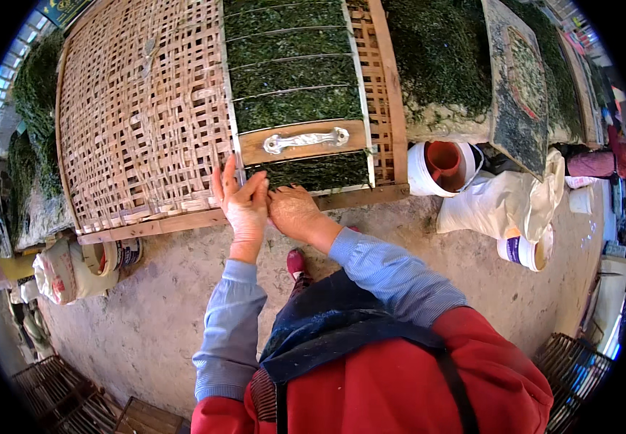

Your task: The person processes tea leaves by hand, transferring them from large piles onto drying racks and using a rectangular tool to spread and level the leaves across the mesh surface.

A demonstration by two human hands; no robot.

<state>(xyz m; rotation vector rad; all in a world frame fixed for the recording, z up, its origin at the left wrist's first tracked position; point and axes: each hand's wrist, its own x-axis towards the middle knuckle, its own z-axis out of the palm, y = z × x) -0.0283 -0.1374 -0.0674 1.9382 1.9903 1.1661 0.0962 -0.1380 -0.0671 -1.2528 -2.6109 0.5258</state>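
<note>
A long white-edged frame point(358, 69) lies on a woven bamboo rack, filled with dark green, seaweed-like strands point(291, 76) and crossed by thin bars. Near its close end, a wooden board point(255, 147) with a silvery handle point(306, 140) spans the frame. My left hand point(244, 213) is at the frame's near left corner, its fingers raised and apart beside the side rail. Next to it, my right hand point(295, 212) has its bent fingers together at the frame's near edge, tips against the green strands. What lies under those fingertips is hidden.
The bamboo rack point(132, 108) has a wooden rim. To the right stand a white bucket point(420, 172) holding a red-brown jug point(443, 159), and a pale sack point(483, 206). Piles of green strands point(436, 54) lie beyond. Buckets and bags point(74, 271) sit at the left on the concrete floor point(161, 311).
</note>
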